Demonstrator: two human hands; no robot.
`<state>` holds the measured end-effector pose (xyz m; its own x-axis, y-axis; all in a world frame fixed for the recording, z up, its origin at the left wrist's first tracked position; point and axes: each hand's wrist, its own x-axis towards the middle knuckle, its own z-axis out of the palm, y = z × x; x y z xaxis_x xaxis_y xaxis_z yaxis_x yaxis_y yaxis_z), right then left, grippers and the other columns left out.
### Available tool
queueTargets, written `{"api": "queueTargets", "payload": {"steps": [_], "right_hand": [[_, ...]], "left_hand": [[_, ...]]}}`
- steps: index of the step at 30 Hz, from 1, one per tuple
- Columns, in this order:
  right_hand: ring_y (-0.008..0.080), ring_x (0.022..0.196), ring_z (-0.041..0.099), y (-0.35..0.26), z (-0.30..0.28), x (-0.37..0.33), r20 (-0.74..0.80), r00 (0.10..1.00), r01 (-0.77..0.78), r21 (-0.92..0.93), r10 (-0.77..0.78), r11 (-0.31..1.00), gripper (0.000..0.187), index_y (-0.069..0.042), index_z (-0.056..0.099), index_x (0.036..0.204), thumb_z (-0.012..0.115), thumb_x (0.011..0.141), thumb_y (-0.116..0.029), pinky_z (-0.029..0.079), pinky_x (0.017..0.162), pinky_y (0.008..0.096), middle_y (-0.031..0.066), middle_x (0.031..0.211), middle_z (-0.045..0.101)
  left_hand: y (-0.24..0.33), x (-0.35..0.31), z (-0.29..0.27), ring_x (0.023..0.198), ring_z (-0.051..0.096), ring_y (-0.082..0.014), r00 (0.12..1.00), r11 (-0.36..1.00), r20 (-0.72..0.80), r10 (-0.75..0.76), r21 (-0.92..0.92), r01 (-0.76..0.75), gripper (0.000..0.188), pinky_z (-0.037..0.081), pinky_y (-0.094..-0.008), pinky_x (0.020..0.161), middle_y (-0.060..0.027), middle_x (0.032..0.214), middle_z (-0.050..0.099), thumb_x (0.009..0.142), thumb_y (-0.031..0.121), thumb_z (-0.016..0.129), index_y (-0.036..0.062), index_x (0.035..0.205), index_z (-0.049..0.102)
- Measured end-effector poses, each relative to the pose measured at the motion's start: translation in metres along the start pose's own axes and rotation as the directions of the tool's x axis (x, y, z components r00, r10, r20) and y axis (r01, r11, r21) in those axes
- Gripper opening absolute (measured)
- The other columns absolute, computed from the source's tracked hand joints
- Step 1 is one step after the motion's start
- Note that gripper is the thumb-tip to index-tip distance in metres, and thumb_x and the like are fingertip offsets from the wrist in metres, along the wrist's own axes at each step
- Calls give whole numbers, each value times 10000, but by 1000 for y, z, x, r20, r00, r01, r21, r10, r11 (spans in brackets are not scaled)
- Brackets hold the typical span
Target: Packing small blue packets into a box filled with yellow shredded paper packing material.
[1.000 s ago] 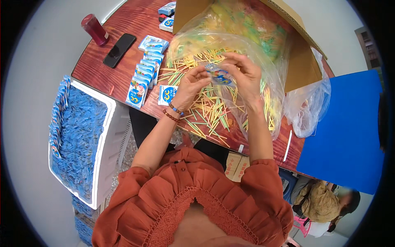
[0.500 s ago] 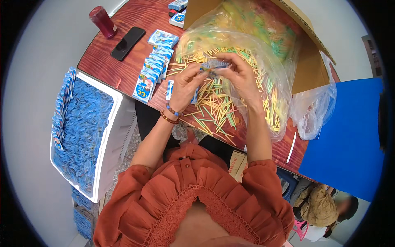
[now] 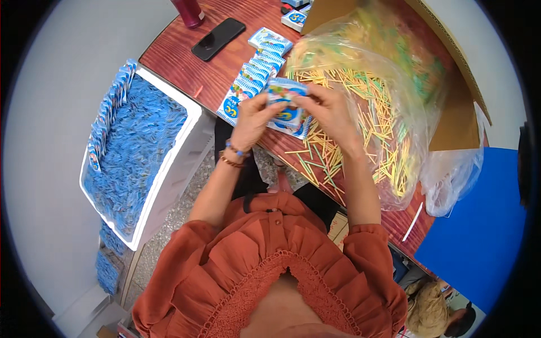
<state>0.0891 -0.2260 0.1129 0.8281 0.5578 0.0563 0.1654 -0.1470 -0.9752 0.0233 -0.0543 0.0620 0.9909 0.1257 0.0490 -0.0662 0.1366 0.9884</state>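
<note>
Between my two hands is a small blue-and-white packet [image 3: 288, 114], its printed face turned up. My left hand [image 3: 251, 123] pinches its left side with thumb and fingers. On its right side, the thumb and fingers of my right hand [image 3: 331, 112] close on it. Just below the held packet another blue-and-white packet [image 3: 297, 132] lies near the table edge, partly covered. An overlapping row of similar packets [image 3: 248, 80] lies left of my hands. Thin yellow, green and pink sticks [image 3: 318, 160] are scattered under and beside my right forearm.
A clear plastic bag [image 3: 389, 73] of sticks spills from a cardboard box [image 3: 459, 118]. A phone [image 3: 218, 39] and red jar [image 3: 189, 12] stand far left. A white crate [image 3: 169, 152] full of packets sits left of the table. A blue board [image 3: 473, 219] is at right.
My hands have shifted left, from over the sticks to over the packets. The held packet, blurred and tilted before, now shows its face. The whole view has swung too.
</note>
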Motion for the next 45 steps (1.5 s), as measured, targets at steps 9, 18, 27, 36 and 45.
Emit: {"api": "queueTargets", "payload": {"steps": [9,18,27,36,45], "right_hand": [[82,556,578,74,110,49,-57,998,-38,-132,31,990,224,7,674,770,693,845,-204,448,516,246,52,634,643],[305,854,631,60,2,-10,-180,984,-119,-702,-13,702,270,-38,640,838,716,751,-281,487,725,428,153,871,640],[325,756,597,77,-20,-14,-75,993,0,-769,-89,640,217,-58,666,818,620,843,-268,452,691,425,119,763,625],[118,727,569,66,-38,-16,-196,980,-45,-321,-20,946,156,-14,691,920,622,858,-139,426,657,261,44,776,625],[70,777,562,74,-34,-11,-151,987,-40,114,57,993,148,-12,685,933,648,864,-138,447,698,245,-10,814,639]], "left_hand": [[-26,-27,-85,892,590,-211,862,629,-238,447,769,-115,364,471,-327,789,-97,980,624,782,106,725,32,1120,612],[-47,-30,-73,1036,572,-242,826,587,-257,501,803,-107,383,452,-353,890,-117,1095,612,808,64,705,13,1169,589],[-34,-15,-15,815,609,-210,929,795,-125,349,564,-222,250,463,-308,723,-86,856,638,831,35,670,23,1077,628],[-26,28,27,959,560,-262,894,678,50,446,632,-374,310,469,-353,755,-141,971,581,800,109,716,3,1061,586],[-33,31,27,696,537,-9,997,997,-53,-56,-63,52,147,431,-183,592,23,835,664,906,146,643,6,941,669]]}}
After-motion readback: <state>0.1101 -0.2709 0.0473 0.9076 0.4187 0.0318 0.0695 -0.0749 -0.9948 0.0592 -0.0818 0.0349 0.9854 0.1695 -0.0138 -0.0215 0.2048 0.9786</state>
